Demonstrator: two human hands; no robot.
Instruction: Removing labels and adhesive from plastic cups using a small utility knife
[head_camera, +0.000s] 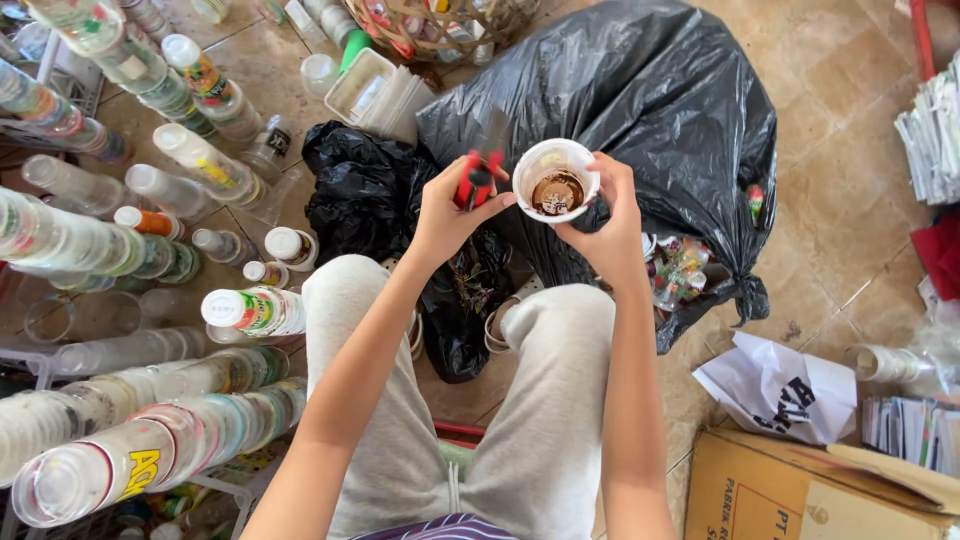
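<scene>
My right hand (610, 215) grips a clear plastic cup (555, 178) with brown residue at its bottom, its mouth facing up at me. My left hand (448, 210) holds a red-handled cutting tool (480, 170), dark blades pointing away, right beside the cup's left rim. Both hands hover above my knees in grey trousers, over a small black plastic bag (365, 195) on the floor.
A large black rubbish bag (650, 90) bulges behind the hands, torn open at its right. Long stacks of nested clear cups (150, 440) and bottles fill the left. A cardboard box (800, 490) and crumpled white bag (780, 385) lie at the right; a woven basket (440, 25) sits behind.
</scene>
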